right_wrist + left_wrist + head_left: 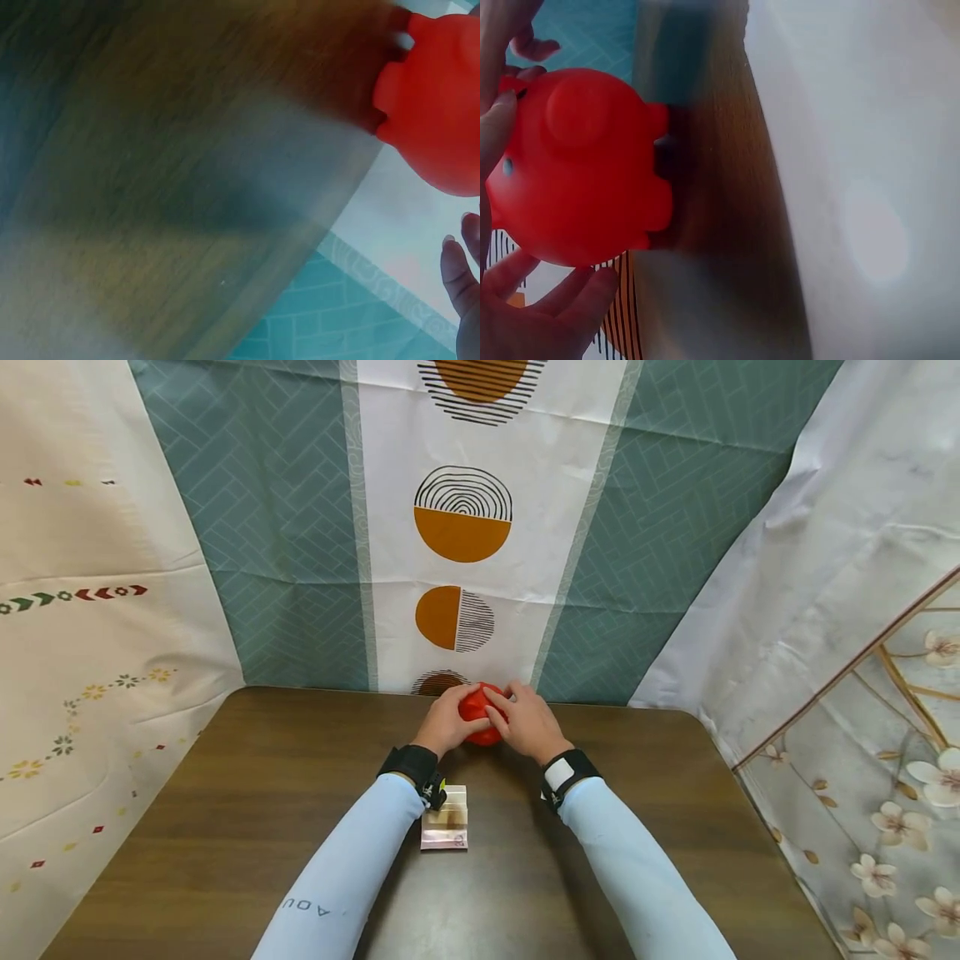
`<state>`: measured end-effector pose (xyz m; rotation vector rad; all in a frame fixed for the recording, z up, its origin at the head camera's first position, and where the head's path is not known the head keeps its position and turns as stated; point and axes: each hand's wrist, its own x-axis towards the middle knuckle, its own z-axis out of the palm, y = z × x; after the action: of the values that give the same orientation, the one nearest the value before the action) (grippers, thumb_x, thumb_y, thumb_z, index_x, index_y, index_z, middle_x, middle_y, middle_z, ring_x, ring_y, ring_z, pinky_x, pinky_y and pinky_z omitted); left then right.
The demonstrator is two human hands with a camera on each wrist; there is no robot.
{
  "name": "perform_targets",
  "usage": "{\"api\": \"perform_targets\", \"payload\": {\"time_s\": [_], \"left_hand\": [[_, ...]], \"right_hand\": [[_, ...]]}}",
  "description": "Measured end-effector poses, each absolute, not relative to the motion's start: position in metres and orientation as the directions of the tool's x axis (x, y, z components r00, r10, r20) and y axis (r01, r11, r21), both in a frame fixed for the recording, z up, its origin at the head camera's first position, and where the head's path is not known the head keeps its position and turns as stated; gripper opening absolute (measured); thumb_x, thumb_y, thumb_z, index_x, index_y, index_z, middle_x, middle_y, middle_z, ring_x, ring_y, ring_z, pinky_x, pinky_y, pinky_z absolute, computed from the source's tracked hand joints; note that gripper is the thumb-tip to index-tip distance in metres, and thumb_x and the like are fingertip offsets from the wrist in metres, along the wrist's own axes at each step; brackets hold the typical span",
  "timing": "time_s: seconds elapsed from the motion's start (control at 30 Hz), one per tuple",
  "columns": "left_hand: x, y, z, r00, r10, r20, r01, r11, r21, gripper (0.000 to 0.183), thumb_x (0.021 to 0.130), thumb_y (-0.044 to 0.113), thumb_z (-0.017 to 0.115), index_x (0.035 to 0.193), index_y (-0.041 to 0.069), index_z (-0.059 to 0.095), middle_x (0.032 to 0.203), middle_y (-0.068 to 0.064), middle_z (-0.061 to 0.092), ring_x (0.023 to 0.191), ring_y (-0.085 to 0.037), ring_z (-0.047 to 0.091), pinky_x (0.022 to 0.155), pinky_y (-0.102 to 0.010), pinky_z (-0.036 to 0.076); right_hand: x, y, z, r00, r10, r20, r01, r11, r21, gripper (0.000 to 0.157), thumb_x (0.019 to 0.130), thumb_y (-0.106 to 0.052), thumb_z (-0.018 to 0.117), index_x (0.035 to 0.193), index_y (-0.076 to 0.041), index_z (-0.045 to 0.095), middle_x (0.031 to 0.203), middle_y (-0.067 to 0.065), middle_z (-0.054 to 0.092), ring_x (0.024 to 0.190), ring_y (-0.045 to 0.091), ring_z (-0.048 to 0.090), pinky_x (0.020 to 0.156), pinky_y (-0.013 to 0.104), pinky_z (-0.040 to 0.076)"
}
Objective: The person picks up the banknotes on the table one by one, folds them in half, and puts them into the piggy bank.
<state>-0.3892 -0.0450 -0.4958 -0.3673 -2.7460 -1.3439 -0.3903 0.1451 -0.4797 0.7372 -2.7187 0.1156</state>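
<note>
A red piggy bank is at the far edge of the table, its feet down at the wood and its snout toward me. My left hand holds it from the left; in the left wrist view the fingers curl along its side. From the other side my right hand grips the top, thumb and fingers bent over it near the slot. Some of the right hand's fingers stand off the bank's side in the right wrist view. Folded banknotes lie on the table by my left wrist.
The brown wooden table ends just behind the piggy bank. A patterned curtain hangs close behind that edge, with pale printed cloths on both sides. Black straps circle both wrists.
</note>
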Motion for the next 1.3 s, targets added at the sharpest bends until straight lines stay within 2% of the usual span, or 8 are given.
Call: {"api": "perform_targets", "payload": {"time_s": [0.17,0.3,0.43,0.6,0.77,0.9,1.1,1.3], "left_hand": [[-0.389,-0.049,-0.497,-0.959,0.220,0.178,0.277,0.609,0.744,0.076,0.087,0.034,0.082,0.153,0.019,0.048,0.156,-0.011,0.048,0.138,-0.036,0.049,0.111,-0.054,0.047],[-0.388,-0.057,-0.501,-0.960,0.234,0.155,0.268,0.596,0.757,0.088,0.084,0.036,0.085,0.157,0.018,0.039,0.159,-0.011,0.044,0.140,-0.036,0.047,0.113,-0.057,0.044],[-0.380,-0.071,-0.503,-0.968,0.223,0.112,0.226,0.591,0.774,0.097,0.080,0.044,0.086,0.158,0.018,0.035,0.161,-0.010,0.041,0.145,-0.036,0.043,0.115,-0.060,0.040],[-0.366,-0.091,-0.504,-0.962,0.264,0.075,0.230,0.628,0.743,0.090,0.082,0.048,0.084,0.154,0.015,0.042,0.160,-0.011,0.044,0.145,-0.035,0.043,0.116,-0.059,0.039],[-0.351,-0.106,-0.500,-0.928,0.364,0.081,0.318,0.660,0.681,0.070,0.084,0.044,0.083,0.139,0.008,0.058,0.141,-0.015,0.058,0.130,-0.036,0.055,0.110,-0.053,0.047],[-0.337,-0.112,-0.495,-0.884,0.452,0.118,0.425,0.674,0.604,0.059,0.086,0.042,0.082,0.129,0.006,0.066,0.128,-0.015,0.064,0.120,-0.034,0.058,0.106,-0.050,0.050],[-0.308,-0.116,-0.489,-0.819,0.562,0.121,0.543,0.687,0.483,0.046,0.089,0.039,0.079,0.123,0.009,0.071,0.120,-0.009,0.066,0.113,-0.023,0.057,0.101,-0.042,0.054],[-0.285,-0.123,-0.491,-0.764,0.625,0.161,0.631,0.671,0.389,0.039,0.091,0.040,0.077,0.116,0.011,0.073,0.110,-0.002,0.066,0.105,-0.017,0.059,0.093,-0.036,0.056]], "right_hand": [[-0.388,0.142,-0.480,-0.819,-0.471,0.328,-0.502,0.865,-0.012,0.048,0.105,-0.044,0.050,0.149,-0.025,0.055,0.113,0.008,0.055,0.098,0.027,0.052,0.081,0.038,0.052],[-0.386,0.138,-0.479,-0.836,-0.421,0.353,-0.488,0.864,-0.125,0.047,0.103,-0.045,0.052,0.146,-0.025,0.058,0.114,0.008,0.055,0.100,0.026,0.052,0.082,0.038,0.054],[-0.382,0.136,-0.475,-0.826,-0.375,0.421,-0.488,0.849,-0.202,0.043,0.102,-0.044,0.055,0.139,-0.024,0.063,0.114,0.009,0.056,0.104,0.027,0.050,0.086,0.042,0.050],[-0.371,0.136,-0.470,-0.720,-0.407,0.562,-0.571,0.808,-0.146,0.032,0.098,-0.038,0.065,0.120,-0.017,0.074,0.109,0.009,0.058,0.103,0.029,0.049,0.089,0.045,0.045],[-0.359,0.137,-0.472,-0.504,-0.546,0.670,-0.724,0.689,0.017,0.013,0.090,-0.027,0.075,0.094,-0.014,0.077,0.099,0.008,0.061,0.095,0.028,0.053,0.085,0.043,0.047],[-0.348,0.134,-0.477,-0.369,-0.637,0.677,-0.806,0.582,0.108,0.007,0.085,-0.020,0.078,0.089,-0.015,0.076,0.094,0.005,0.062,0.091,0.025,0.056,0.084,0.040,0.050],[-0.332,0.128,-0.489,-0.310,-0.738,0.599,-0.886,0.453,0.099,0.008,0.082,-0.017,0.081,0.089,-0.016,0.077,0.093,0.000,0.064,0.088,0.017,0.058,0.081,0.027,0.056],[-0.316,0.126,-0.498,-0.322,-0.787,0.526,-0.914,0.403,0.044,0.006,0.085,-0.019,0.079,0.090,-0.018,0.076,0.099,-0.002,0.067,0.092,0.013,0.061,0.085,0.022,0.056]]}}
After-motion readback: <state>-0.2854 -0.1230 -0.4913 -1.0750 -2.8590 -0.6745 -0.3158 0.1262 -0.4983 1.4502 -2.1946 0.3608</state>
